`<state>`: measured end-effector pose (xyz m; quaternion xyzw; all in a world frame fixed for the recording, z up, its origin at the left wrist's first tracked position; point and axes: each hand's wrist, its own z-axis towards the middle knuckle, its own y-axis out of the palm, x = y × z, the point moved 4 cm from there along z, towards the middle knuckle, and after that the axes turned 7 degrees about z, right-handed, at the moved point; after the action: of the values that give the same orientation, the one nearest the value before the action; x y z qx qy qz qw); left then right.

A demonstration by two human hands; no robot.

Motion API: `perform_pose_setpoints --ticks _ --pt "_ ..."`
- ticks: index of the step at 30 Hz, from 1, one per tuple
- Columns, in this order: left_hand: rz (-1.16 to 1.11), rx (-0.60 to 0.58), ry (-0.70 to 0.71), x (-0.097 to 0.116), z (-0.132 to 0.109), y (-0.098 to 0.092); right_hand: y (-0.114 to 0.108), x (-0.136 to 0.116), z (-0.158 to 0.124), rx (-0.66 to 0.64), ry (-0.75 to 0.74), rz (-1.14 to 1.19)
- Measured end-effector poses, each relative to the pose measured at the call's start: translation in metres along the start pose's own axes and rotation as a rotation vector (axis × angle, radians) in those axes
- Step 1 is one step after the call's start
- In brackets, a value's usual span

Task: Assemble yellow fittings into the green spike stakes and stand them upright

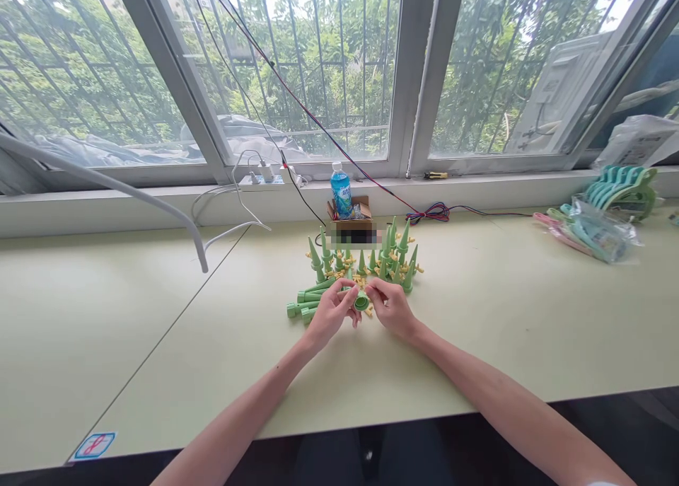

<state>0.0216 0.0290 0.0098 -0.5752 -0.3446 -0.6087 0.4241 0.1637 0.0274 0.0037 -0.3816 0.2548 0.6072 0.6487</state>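
Note:
My left hand (335, 309) is closed around a green plastic watering spike (361, 301), its round hollow end turned toward me. Close beside that end, my right hand (391, 306) has thumb and fingers pinched together; whatever lies between the fingertips is too small to make out. Several green spikes (407, 277) stand point-up behind both hands, with small yellow valve pieces (370, 310) scattered among them. Green tubes with ribbed caps (293, 310) lie in a pile to the left of my left hand.
A blue-labelled bottle (342, 194) stands in a small cardboard box (363, 209) by the window. Coiled red and blue wire (431, 213) lies right of it. Hangers (629, 192) and plastic bags (610, 235) sit far right. A white cable (180, 213) arches over the left side.

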Motion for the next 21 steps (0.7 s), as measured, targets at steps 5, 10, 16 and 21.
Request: perform_pose_setpoints --ticks 5,10,16,21 --pt "0.075 -0.026 0.051 0.0015 -0.0014 -0.0005 -0.0005 -0.0008 -0.0003 -0.003 0.011 -0.009" --pt "0.185 -0.034 0.127 -0.0008 -0.0025 -0.0013 -0.0010 -0.0008 -0.0005 -0.013 0.028 -0.009" --pt "0.347 -0.009 0.187 -0.0002 -0.0044 -0.0021 -0.0006 0.0015 0.0002 -0.016 0.045 -0.025" --pt "0.537 0.025 0.266 0.0034 -0.0062 -0.0037 -0.0011 0.0008 0.0004 -0.018 0.056 -0.026"
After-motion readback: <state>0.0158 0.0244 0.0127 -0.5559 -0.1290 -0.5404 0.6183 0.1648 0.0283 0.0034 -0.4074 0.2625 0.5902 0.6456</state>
